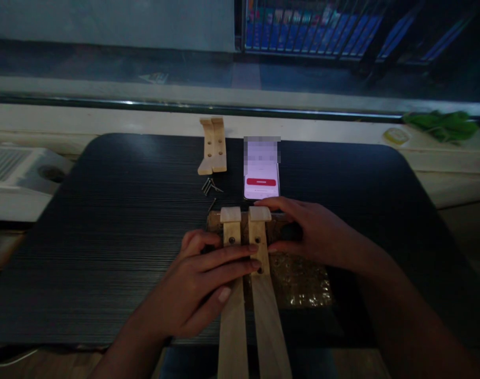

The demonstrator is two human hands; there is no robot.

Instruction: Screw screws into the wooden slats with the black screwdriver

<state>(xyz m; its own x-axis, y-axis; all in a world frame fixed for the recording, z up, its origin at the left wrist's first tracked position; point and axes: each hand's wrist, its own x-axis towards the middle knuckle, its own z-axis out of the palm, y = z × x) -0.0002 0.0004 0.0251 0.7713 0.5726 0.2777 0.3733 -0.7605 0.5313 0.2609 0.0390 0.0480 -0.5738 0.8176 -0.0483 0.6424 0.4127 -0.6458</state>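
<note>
Two long wooden pieces [263, 305] lie side by side, running from the near table edge out over a brown panel [303, 279]. My left hand [192, 287] lies across both pieces, fingers stretched flat and pressing on them near their screw holes. To their right, my right hand [303, 229] rests on the panel, its fingers reaching toward the light end block [259, 213] of the right piece; whether it holds anything is hidden. A pair of short wooden brackets [213, 145] lies at the far side. Several dark screws [210, 187] lie loose between the brackets and my hands.
A lit phone [261, 173] lies face up just beyond my right hand. All of this sits on a dark ribbed tabletop [105, 226]. A white appliance [18, 179] stands at the left. Behind the table, a pale ledge carries a green cloth [441, 126].
</note>
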